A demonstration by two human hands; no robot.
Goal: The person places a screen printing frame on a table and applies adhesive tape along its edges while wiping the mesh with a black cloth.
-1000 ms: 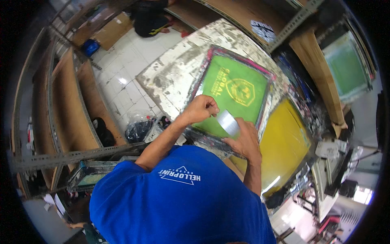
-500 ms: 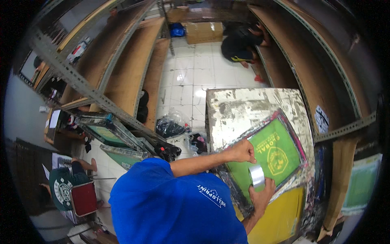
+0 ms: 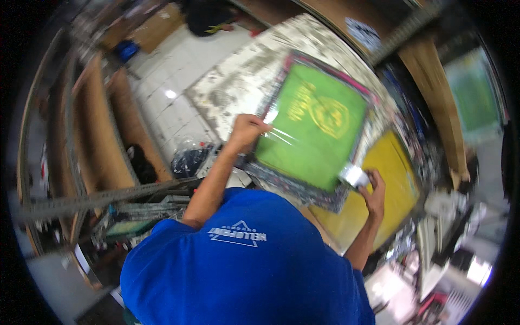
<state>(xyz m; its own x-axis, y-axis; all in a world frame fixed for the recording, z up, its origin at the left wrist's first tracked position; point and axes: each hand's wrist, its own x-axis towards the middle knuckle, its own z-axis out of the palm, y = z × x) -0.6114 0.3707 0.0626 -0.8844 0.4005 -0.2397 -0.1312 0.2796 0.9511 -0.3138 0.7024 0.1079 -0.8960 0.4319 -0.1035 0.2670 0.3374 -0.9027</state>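
Note:
A screen-printing frame with green mesh [image 3: 319,154] and a yellow round emblem lies tilted on a worn table [image 3: 216,97]. My right hand [image 3: 374,190] grips a shiny roll of tape [image 3: 354,176] above the frame's near right corner. At the frame's left edge, my left hand [image 3: 248,131] is closed in a pinch, with glossy streaks of a clear tape strip [image 3: 284,136] running from its fingertips across the mesh toward the roll. The middle of the strip is hard to make out against the green.
Partly under the green frame lies a yellow screen [image 3: 387,179]. Wooden shelves [image 3: 100,130] stand at the left, with a black plastic bag [image 3: 187,161] on the tiled floor nearby. A cardboard strip [image 3: 436,103] leans at the right. Another person [image 3: 208,16] is at the far end.
My hands have moved apart, left hand to the frame's left edge, right hand with the roll to the near right corner. Tape now stretches between them. The whole view has turned.

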